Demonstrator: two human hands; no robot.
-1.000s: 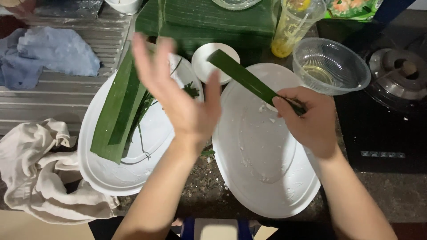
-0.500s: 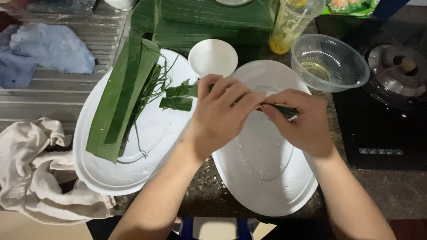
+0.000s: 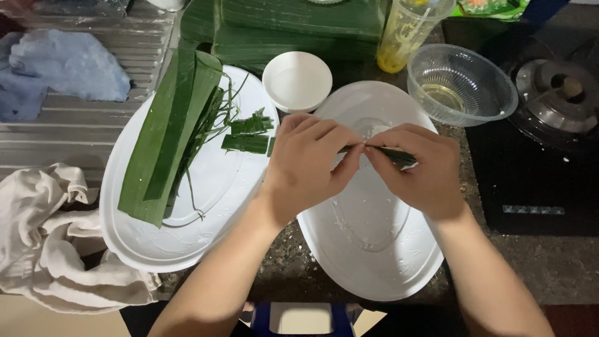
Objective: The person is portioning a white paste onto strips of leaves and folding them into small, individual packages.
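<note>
Both hands met over the right-hand white oval platter point(image 3: 374, 262), fingertips pinched together on a narrow green leaf strip point(image 3: 393, 154). Left hand point(image 3: 309, 165) curled, thumb and forefinger nipping the strip's near end at the meeting point; right hand point(image 3: 415, 168) closed around the rest, only a short dark-green length showing between its fingers. Compared with a second ago: left hand no longer raised open with fingers spread above the left platter, now brought across and clenched on the strip; strip no longer stretched long and slanting up toward the small bowl, now mostly hidden in the right grip and lying nearly level. Against the half-second-old view: much the same pinch, left fingers slightly shifted so the thumb-and-forefinger nip shows more plainly. Unchanged on the left white oval platter point(image 3: 150, 249): folded banana leaf pieces point(image 3: 168, 137) lying lengthwise, thin leaf fibres point(image 3: 199, 187) trailing beside them, a few short cut leaf bits point(image 3: 249, 134) near the platter's upper right edge. Small white bowl point(image 3: 297, 81) just behind the hands, between the two platters. Clear plastic bowl point(image 3: 462, 84) with a little yellowish liquid at upper right, tall clear cup point(image 3: 412, 31) behind it. Crumpled beige cloth point(image 3: 43, 231) at lower left, blue cloth point(image 3: 68, 62) on the ribbed steel drainboard point(image 3: 68, 125) at upper left.
</note>
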